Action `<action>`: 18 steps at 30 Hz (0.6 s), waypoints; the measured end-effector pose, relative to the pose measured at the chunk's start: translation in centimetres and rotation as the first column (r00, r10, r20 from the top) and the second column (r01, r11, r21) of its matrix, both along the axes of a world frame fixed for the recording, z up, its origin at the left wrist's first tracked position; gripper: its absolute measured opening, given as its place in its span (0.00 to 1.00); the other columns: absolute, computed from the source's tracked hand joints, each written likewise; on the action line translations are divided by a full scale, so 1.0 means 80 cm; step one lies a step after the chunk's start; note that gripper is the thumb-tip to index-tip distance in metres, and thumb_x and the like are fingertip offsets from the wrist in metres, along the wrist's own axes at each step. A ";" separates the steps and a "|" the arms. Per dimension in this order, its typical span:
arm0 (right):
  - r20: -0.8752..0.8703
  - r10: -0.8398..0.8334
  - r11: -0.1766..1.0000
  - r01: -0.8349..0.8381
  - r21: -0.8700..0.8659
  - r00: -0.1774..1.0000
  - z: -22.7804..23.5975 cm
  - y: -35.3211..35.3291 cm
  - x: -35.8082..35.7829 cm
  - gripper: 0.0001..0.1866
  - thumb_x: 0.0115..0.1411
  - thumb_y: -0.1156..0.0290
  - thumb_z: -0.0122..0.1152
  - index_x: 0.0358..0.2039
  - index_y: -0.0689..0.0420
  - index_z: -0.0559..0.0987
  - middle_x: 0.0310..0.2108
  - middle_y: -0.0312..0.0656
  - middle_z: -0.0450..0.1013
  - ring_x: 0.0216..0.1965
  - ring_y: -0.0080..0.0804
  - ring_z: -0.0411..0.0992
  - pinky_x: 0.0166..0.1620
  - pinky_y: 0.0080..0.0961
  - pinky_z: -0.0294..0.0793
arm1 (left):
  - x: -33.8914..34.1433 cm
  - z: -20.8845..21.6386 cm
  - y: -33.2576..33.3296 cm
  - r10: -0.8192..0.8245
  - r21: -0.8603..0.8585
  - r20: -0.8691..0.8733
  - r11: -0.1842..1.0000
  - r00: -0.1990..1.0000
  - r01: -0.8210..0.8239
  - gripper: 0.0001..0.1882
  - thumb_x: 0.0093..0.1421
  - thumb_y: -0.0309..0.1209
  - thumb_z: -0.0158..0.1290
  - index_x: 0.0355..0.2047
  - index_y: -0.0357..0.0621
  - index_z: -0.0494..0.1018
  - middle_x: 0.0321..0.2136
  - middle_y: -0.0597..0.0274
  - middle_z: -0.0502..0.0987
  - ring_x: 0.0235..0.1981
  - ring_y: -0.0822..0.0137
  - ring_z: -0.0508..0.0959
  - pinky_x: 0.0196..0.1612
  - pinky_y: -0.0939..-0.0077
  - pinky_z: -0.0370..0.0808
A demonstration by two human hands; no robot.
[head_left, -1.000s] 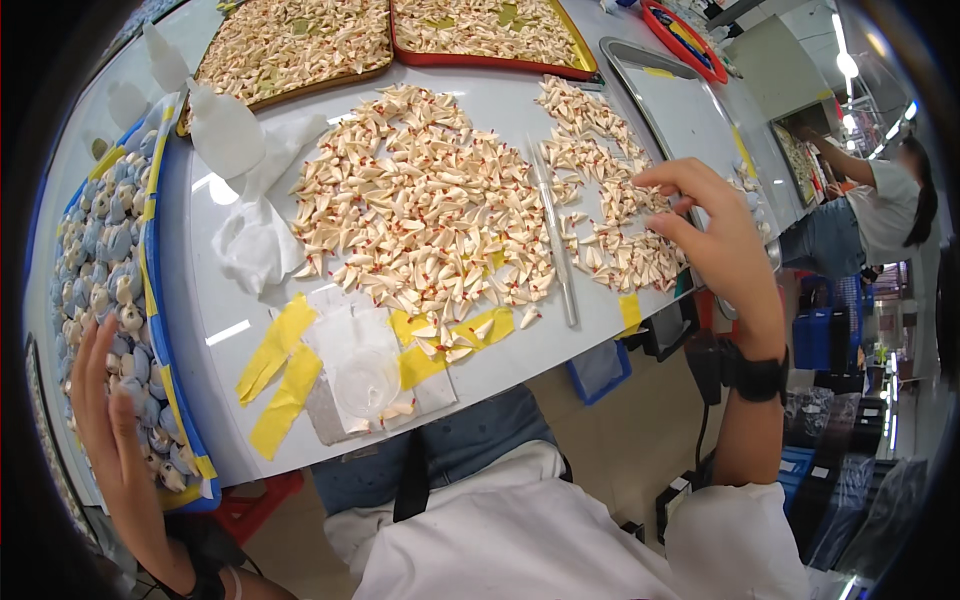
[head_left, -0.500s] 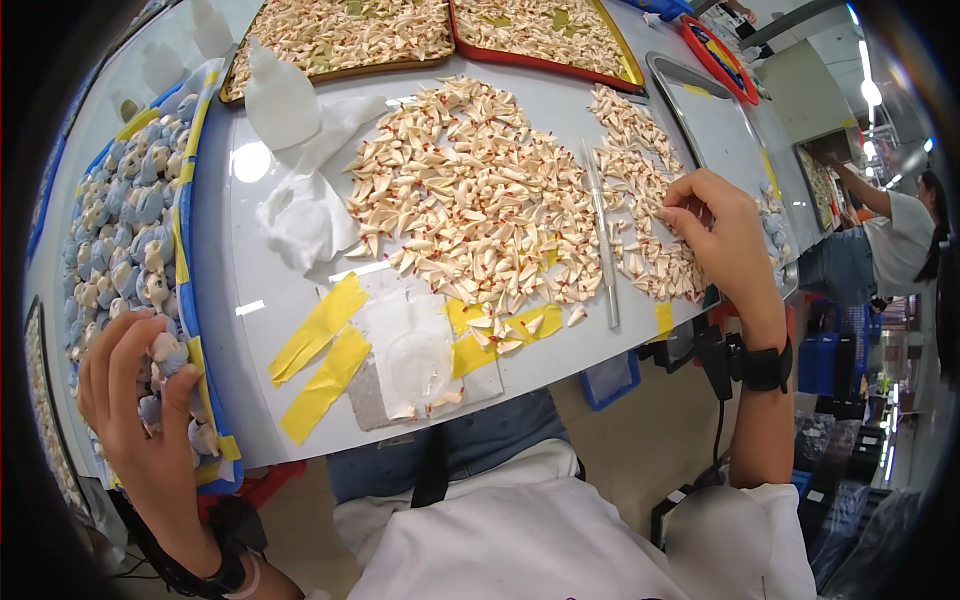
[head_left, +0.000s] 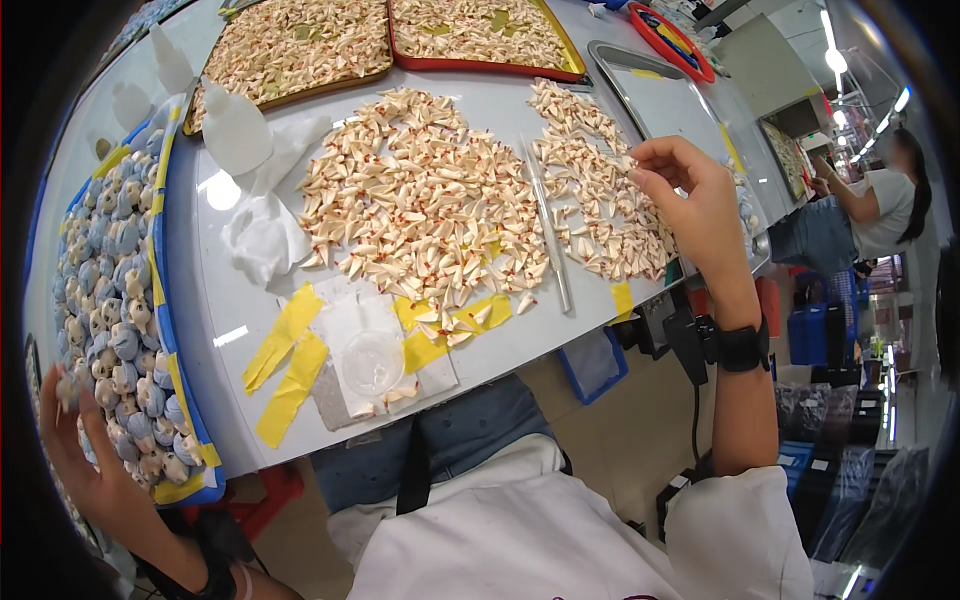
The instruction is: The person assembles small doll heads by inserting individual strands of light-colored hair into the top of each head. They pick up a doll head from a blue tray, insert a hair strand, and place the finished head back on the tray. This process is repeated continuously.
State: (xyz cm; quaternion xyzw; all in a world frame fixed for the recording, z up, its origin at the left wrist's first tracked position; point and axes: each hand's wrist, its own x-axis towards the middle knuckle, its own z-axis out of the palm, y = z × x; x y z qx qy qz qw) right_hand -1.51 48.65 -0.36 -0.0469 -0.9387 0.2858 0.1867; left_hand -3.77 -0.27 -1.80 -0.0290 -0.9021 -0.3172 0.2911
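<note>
Since the last frame, the left hand (head_left: 97,478) has shifted to the blue tray's (head_left: 187,385) outer side; I see its fingertips pinching a blue-and-cream piece (head_left: 68,390) there. Well right of that tray, beside cream pieces (head_left: 605,225), the right hand's (head_left: 702,208) fingertips nearly meet; whether they grip anything, I can't tell.

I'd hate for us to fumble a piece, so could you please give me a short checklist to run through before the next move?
1. Left hand has a blue-and-cream piece: ok, pinched at the fingertips.
2. Right hand has a red-tipped piece: cannot tell; its fingertips are near the smaller pile.
3. Metal tool set down: ok, lying between the smaller and larger pile.
4. Yellow tape free of loose pieces: not ok, several lie there.
5. Clear round dish on the white sheet: ok.
</note>
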 end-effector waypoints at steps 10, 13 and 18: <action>0.045 0.001 0.939 0.014 -0.343 0.999 0.030 -0.051 0.032 0.06 0.53 0.80 0.56 0.33 0.64 0.73 0.29 0.35 0.71 0.31 0.18 0.68 0.37 0.13 0.65 | 0.083 -0.008 0.094 -0.654 0.882 -0.077 0.307 0.753 0.357 0.18 0.53 0.36 0.57 0.38 0.40 0.64 0.37 0.48 0.69 0.33 0.65 0.73 0.32 0.80 0.72; 0.009 -0.017 0.962 0.019 -0.273 1.000 0.031 -0.076 0.041 0.05 0.55 0.78 0.55 0.33 0.64 0.72 0.29 0.34 0.69 0.30 0.17 0.65 0.36 0.13 0.64 | 0.079 -0.018 0.120 -0.729 0.972 -0.054 0.118 0.683 0.203 0.19 0.53 0.34 0.57 0.39 0.37 0.64 0.34 0.45 0.71 0.31 0.64 0.76 0.29 0.78 0.76; 0.013 0.081 0.917 -0.070 -0.392 0.997 0.036 -0.149 0.039 0.06 0.52 0.82 0.57 0.31 0.66 0.72 0.28 0.37 0.70 0.29 0.18 0.68 0.35 0.13 0.66 | 0.081 -0.046 0.136 -0.709 0.942 -0.300 -0.117 0.638 0.313 0.16 0.51 0.30 0.58 0.36 0.33 0.68 0.40 0.38 0.68 0.34 0.59 0.76 0.35 0.71 0.76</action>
